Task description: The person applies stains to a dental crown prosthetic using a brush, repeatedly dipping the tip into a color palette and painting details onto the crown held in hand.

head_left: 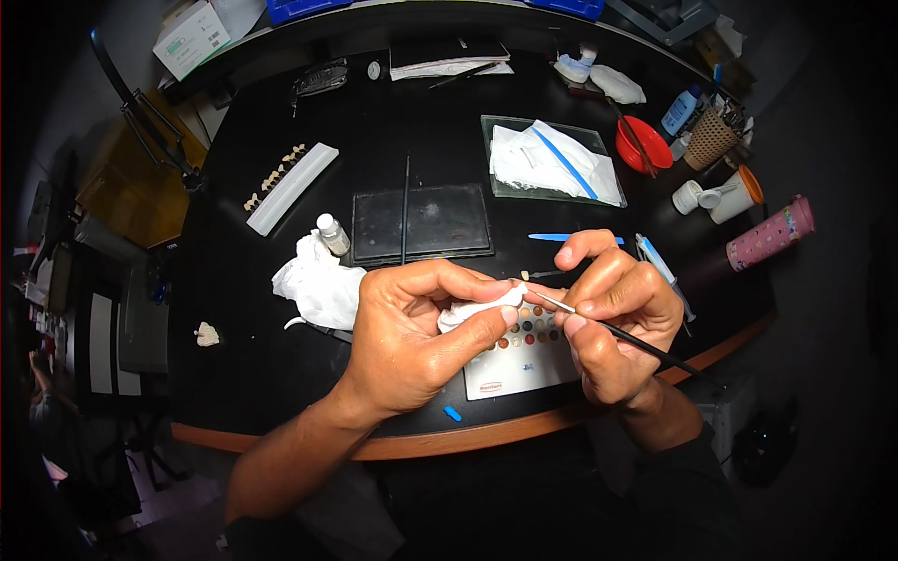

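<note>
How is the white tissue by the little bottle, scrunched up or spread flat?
Scrunched up: the white tissue by the little bottle lies in a creased, uneven heap.

- I see a dark tabletop [355, 140] with a brown front edge [486, 441].
- Toward the middle I make out a flat black slab [449, 220], a small bottle [334, 238] and crumpled white tissue [323, 290].
- On my left: a long white holder [295, 190], a pale lump [207, 334].
- On my right: a glass plate [589, 138], red bowl [659, 150], woven cup [711, 145].
- Nearest me: a dotted white card [514, 379], a little blue piece [453, 413].
</note>
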A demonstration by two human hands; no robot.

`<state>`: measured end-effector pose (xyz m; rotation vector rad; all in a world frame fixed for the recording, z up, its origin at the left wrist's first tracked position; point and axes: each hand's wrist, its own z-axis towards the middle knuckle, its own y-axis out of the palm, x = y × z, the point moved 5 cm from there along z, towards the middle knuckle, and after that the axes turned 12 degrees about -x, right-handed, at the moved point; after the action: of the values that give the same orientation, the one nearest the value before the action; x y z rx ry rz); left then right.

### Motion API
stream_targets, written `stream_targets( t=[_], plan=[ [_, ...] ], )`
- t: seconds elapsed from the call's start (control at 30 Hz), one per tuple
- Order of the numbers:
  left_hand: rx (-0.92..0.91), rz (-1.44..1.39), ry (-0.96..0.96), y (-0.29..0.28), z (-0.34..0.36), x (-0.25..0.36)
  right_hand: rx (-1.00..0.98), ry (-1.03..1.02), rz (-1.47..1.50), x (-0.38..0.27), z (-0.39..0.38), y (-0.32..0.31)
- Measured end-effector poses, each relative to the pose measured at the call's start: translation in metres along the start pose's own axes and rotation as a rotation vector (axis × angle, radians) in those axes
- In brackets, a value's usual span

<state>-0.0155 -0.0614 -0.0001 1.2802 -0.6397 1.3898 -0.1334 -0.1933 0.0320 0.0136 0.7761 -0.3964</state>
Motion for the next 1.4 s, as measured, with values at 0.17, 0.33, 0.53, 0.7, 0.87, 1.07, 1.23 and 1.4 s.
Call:
stream_targets(
  t=[0.17, 0.33, 0.53, 0.7, 0.87, 1.07, 1.23, 1.4],
  plan=[
    [0.006, -0.001, -0.007, 0.000, 0.000, 0.001, -0.033, -0.029, -0.008, -0.001, 0.002, -0.001],
    [-0.013, 0.006, 0.001, 0.000, 0.000, 0.000, -0.013, -0.018, -0.004, 0.001, 0.000, 0.000],
    [-0.008, 0.003, -0.038, -0.001, 0.001, -0.002, 0.026, 0.125, 0.088, 0.002, -0.002, -0.004],
    [0.000, 0.010, -0.067, 0.001, 0.001, 0.004, 0.104, 0.180, 0.224, 0.004, 0.000, 0.001],
    [0.004, 0.010, -0.071, 0.002, 0.001, 0.004, 0.034, 0.150, 0.158, 0.005, -0.001, -0.002],
    [0.012, -0.042, -0.070, 0.002, 0.003, -0.001, 0.045, 0.142, 0.158, 0.003, -0.001, 0.000],
    [-0.047, -0.162, -0.091, 0.000, 0.003, -0.007, -0.065, 0.049, -0.038, -0.003, 0.002, 0.003],
    [-0.081, -0.252, -0.135, 0.000, 0.003, -0.011, -0.040, -0.090, -0.189, -0.010, 0.004, 0.001]
  ],
)
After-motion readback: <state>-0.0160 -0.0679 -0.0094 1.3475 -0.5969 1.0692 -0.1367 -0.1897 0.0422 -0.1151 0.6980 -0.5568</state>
